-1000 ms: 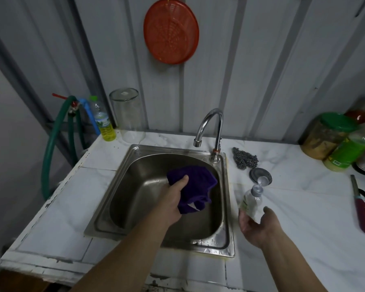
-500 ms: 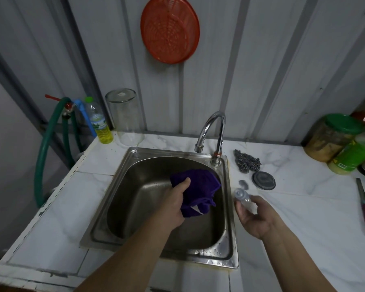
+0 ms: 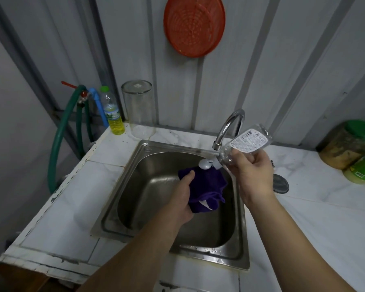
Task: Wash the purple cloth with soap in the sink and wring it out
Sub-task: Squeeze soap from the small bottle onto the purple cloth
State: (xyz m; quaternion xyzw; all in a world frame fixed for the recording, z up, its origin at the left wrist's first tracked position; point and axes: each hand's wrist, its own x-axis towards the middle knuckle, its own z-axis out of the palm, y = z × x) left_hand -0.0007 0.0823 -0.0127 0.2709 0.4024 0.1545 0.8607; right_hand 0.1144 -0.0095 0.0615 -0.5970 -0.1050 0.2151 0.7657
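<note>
My left hand (image 3: 182,199) grips the bunched purple cloth (image 3: 207,186) and holds it over the steel sink (image 3: 135,171). A white tag shows at the cloth's lower edge. My right hand (image 3: 251,175) holds a clear soap bottle (image 3: 246,145) tipped over, its white flip cap (image 3: 207,164) pointing down just above the cloth's top edge. The bottle looks nearly empty. The chrome faucet (image 3: 230,125) arches behind the bottle; no water runs from it.
A dark round sink plug (image 3: 281,183) lies on the white counter right of the sink. Green-lidded jars (image 3: 354,148) stand at far right. A glass jar (image 3: 139,108), a yellow-liquid bottle (image 3: 112,112) and a green hose (image 3: 57,144) are at back left. An orange strainer (image 3: 194,24) hangs on the wall.
My right hand lifted the soap bottle off the counter, swung it left over the sink and upended it above the cloth. My left hand kept the cloth in place.
</note>
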